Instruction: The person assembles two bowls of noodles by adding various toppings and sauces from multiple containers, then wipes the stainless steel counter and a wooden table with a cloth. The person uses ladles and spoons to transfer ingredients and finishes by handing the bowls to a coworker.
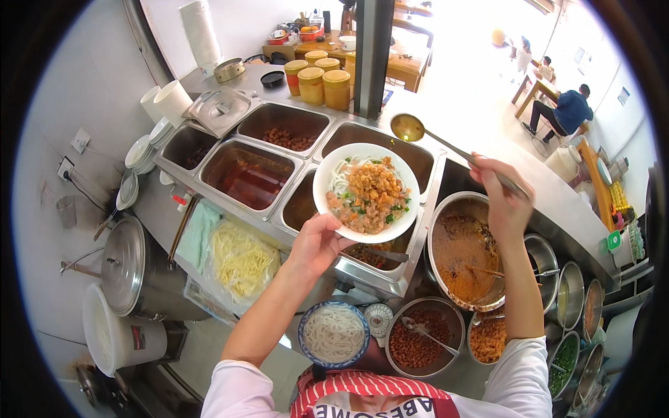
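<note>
My left hand (319, 243) grips the near rim of a white bowl (321, 201), held above the steel food pans. White noodles (342, 172) in it are topped with orange-brown minced topping (372, 180) and bits of chopped greens. In my right hand (504, 193) is the handle of a metal ladle (407, 128). Its bowl hangs beyond and to the right of the noodles, over the counter edge, with some yellowish liquid inside. Below my right hand stands a large steel pot (460, 251) of reddish-brown sauce, with a wooden stick resting in it.
Steel pans (251, 175) with sauces and meat fill the warmer. A bowl of plain noodles (334, 334), a basin of fried beans or nuts (423, 339) and a basin of chopped greens (564, 360) stand close by. Bagged yellow noodles (243, 258) lie left. A seated person (567, 109) is far right.
</note>
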